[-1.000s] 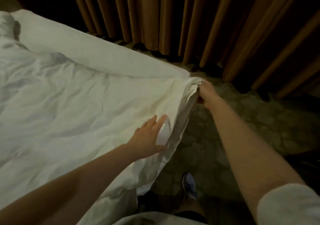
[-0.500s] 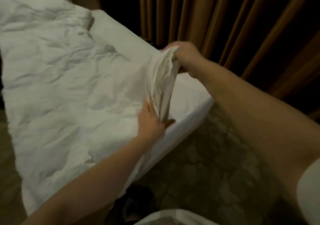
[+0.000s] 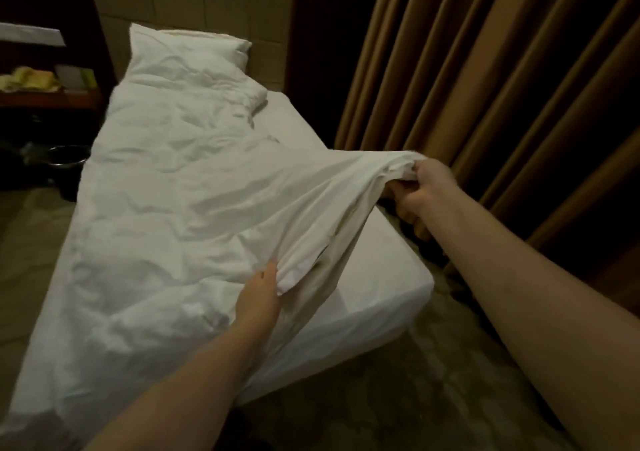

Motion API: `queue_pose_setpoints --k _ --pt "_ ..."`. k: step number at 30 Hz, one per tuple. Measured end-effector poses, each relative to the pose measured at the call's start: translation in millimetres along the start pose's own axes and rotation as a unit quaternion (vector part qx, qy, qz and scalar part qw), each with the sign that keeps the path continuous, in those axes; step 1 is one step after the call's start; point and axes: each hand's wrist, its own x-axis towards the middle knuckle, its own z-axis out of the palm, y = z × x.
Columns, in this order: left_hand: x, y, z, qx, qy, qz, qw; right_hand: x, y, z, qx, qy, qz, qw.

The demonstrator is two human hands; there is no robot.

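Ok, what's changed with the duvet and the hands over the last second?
The right hand has lifted the duvet corner up off the bed. The left hand, flat on the duvet before, now grips a fold at its edge. The right hand's grip stayed.

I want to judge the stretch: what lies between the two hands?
In the head view, a lifted, taut span of the white duvet runs between the left hand and the right hand, above the mattress corner.
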Motion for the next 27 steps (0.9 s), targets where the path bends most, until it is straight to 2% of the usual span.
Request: queue_pose_setpoints --k 6,10,12,14,18,22,24,27 --pt "-56.6 -14.1 36.3 -0.009 -0.087 -0.094 0.992 -13.4 40.6 46.2 0.059 -0.030 0.033 0.997" --pt "-33.6 0.0 18.1 -0.097 0.031 -0.133 0.986 -34.7 66.0 80.1 0.079 -0.076 0.072 0.991" --pt "-12.7 17.7 7.3 -0.165 0.080 -0.147 0.972 -40.3 73.9 87.1 0.085 -0.080 0.083 0.990" --pt "0.4 29.6 3.9 -0.195 0.122 -0.174 0.958 -42.5 67.2 85.6 0.138 -0.071 0.106 0.982" --pt "14.3 17.5 8.2 -0.062 0.153 -0.147 0.975 -29.7 20.9 60.1 0.141 -0.045 0.096 0.984" --pt "37.4 -7.0 -15.8 -0.047 0.157 -0.084 0.983 -0.8 -9.1 18.0 0.161 0.034 0.078 0.983" --pt "53.6 -16.1 -45.3 0.022 0.133 -0.053 0.990 41.7 -7.2 -13.2 0.131 0.079 0.071 0.986" --pt "88.7 -20.7 -109.0 0.176 0.081 0.021 0.981 106.8 15.2 -46.4 0.067 0.144 0.118 0.980"
